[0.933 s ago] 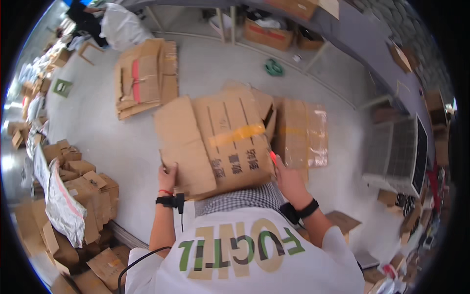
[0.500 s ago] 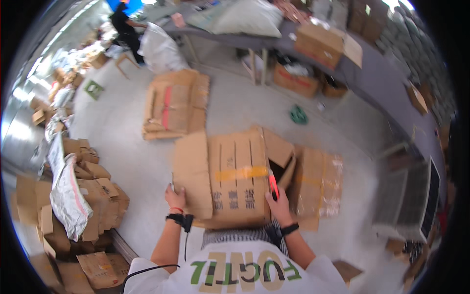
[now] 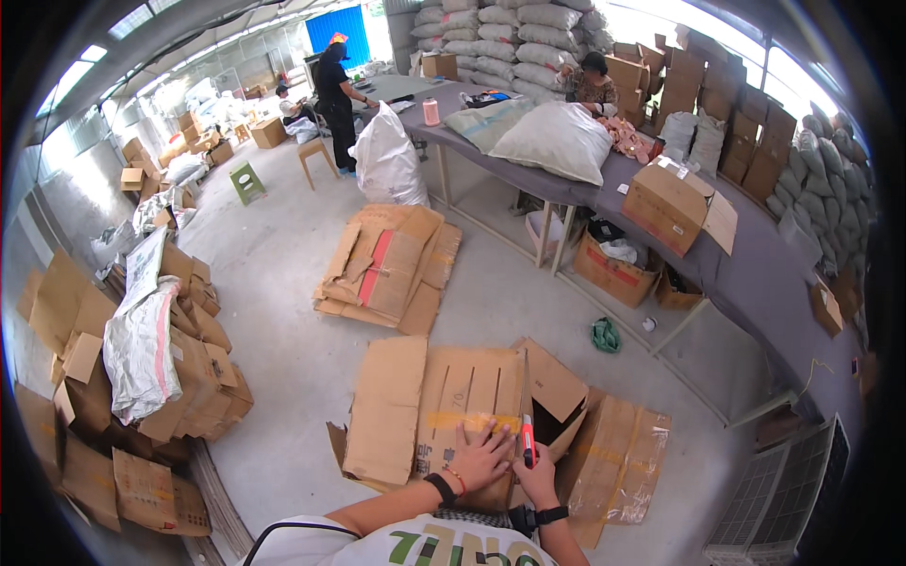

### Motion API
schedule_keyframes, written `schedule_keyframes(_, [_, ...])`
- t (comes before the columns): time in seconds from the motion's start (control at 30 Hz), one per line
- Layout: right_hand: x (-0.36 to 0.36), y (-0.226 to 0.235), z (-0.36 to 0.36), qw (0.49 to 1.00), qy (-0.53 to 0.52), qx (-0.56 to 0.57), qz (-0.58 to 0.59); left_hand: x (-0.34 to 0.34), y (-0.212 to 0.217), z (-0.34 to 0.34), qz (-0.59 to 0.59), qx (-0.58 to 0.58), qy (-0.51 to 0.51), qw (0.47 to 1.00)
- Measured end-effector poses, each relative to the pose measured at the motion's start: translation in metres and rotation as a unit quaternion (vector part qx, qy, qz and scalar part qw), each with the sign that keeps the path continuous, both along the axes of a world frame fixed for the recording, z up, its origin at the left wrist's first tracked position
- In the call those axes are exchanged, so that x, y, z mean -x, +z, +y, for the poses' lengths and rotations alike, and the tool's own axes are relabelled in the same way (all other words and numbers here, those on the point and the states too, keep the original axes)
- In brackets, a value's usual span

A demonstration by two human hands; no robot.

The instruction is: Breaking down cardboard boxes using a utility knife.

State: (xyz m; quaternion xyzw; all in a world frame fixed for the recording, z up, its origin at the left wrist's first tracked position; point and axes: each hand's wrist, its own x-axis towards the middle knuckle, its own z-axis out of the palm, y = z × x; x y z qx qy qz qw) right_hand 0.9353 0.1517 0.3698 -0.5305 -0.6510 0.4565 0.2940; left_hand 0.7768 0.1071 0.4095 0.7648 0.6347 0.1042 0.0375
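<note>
1. Cardboard box (image 3: 472,377): near, centre, right in front of the person; flaps out left and right, dark gap at right side, yellow tape strip (image 3: 462,420) across upper face.
2. Left hand (image 3: 479,459): palm down, fingers spread on box's upper face, by the tape; grasping nothing.
3. Right hand (image 3: 538,478): closed round red-and-black cutter (image 3: 529,441), tip pointing far, at box's right edge. Blade contact: can't tell.
4. Taped flat carton (image 3: 628,462): floor, just right of box.
5. Flattened cardboard stack (image 3: 377,269): floor, beyond box, slightly left; red strip on top.
6. Green bundle (image 3: 605,335): floor, far right of box.
7. Grey-covered bench (image 3: 755,274): right, running far; carries open carton (image 3: 665,206), stuffed white sack (image 3: 557,141).
8. Left side: carton pile (image 3: 203,382), whitish sack (image 3: 142,354) draped over.
9. Far: person in black (image 3: 335,90) beside upright white sack (image 3: 389,160); green stool (image 3: 247,182) to left.
</note>
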Motion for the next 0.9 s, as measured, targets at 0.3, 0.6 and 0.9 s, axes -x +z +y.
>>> schedule_keyframes(0.3, [-0.022, -0.004, -0.012, 0.966, -0.066, 0.079, -0.238, -0.031, -0.039, -0.010, 0.048, 0.062, -0.054, 0.995])
schedule_keyframes(0.6, [0.002, 0.061, 0.035, 0.996, -0.079, -0.021, 0.043, -0.011, 0.080, 0.015, -0.056, 0.022, -0.058, 0.997])
schedule_keyframes(0.9, [0.064, 0.233, 0.000, 0.995, 0.007, -0.089, 0.043, 0.030, 0.229, -0.029, -0.118, 0.038, -0.053, 0.991])
